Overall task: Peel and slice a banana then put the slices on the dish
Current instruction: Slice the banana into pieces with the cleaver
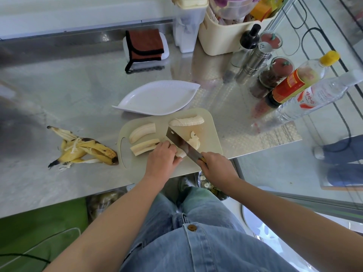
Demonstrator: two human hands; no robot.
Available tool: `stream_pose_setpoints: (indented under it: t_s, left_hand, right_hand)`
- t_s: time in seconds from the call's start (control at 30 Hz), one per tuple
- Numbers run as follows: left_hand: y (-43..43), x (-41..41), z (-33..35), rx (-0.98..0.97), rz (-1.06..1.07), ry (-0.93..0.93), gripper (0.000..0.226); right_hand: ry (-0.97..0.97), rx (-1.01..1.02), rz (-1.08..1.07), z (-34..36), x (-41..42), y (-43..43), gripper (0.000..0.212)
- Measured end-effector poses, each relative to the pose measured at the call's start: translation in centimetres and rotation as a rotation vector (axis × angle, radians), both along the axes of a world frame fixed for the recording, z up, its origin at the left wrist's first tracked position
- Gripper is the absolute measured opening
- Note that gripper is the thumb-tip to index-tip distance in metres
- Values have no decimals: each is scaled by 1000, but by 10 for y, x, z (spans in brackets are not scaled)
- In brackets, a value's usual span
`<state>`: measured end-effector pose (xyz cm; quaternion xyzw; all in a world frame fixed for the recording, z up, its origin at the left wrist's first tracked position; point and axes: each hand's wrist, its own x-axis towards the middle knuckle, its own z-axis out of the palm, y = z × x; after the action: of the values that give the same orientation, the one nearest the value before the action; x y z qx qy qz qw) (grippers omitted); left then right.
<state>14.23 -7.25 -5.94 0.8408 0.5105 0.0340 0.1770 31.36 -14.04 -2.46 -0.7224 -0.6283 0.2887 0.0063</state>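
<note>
Steel knife (181, 143) in right hand (217, 167) slicing soft banana (181, 153)

A: Place type?
B: Kitchen. Steel counter (68, 91). Its far right held a shaker (257, 57), spice jars (275, 73), a sauce bottle (290, 85) and a clear bottle (318, 95) beside it.
A: More proof?
B: Cream bin (220, 36) of packets at the far edge, folded cloth (145, 44) far centre. Near edge had a cutting board (210, 136) with cut banana (142, 130), a knife (176, 140) over it, white dish (157, 99) just beyond.
</note>
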Motion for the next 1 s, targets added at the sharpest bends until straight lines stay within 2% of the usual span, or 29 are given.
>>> stream_pose_setpoints:
  t_s: [0.3,0.63,0.83,1.0]
  left_hand:
    - [0,1,3,2,3,-4,28]
    - [2,2,1,-5,14,-16,25]
    - [4,2,1,0,-1,-3,27]
    - [5,3,-1,-3,2,1,27]
  right_hand:
    - [79,57,-71,4,0,1,27]
    - [16,-10,-26,2,3,1,29]
    - [58,71,-65,6,5,-2,29]
    - [59,60,-34,6,6,1,31]
